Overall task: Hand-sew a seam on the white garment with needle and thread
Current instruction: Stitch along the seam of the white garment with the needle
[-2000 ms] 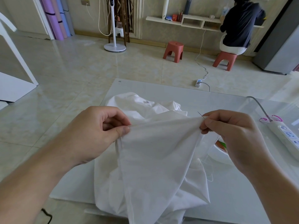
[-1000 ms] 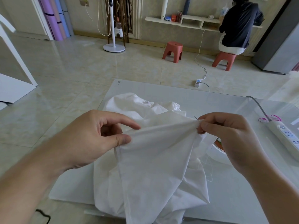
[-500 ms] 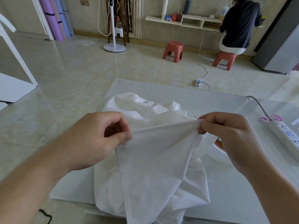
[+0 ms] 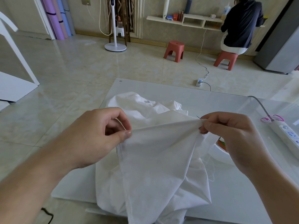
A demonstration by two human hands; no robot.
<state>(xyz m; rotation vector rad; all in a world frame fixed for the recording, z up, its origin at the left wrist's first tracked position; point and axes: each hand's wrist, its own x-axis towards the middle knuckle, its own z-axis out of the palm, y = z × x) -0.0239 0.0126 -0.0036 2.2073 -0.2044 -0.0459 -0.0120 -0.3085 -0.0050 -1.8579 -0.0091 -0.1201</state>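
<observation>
A white garment [image 4: 155, 159] hangs in folds over a glass table [image 4: 210, 101], its top edge stretched taut between my two hands. My left hand [image 4: 100, 135] pinches the fabric edge between thumb and curled fingers. My right hand [image 4: 229, 131] pinches the other end of the edge together with a thin needle [image 4: 199, 118], whose tip pokes up and left out of the fingertips. A fine white thread [image 4: 210, 173] trails down below my right hand.
A white power strip [image 4: 289, 135] with a grey cable and a pink loop lies at the table's right. A white bowl [image 4: 221, 151] sits behind my right hand. Two red stools [image 4: 174, 50] and a seated person [image 4: 241, 25] are across the floor.
My left hand's fingers opened briefly, then curled back and pinched the fabric edge again. My right hand with the needle stayed almost in place.
</observation>
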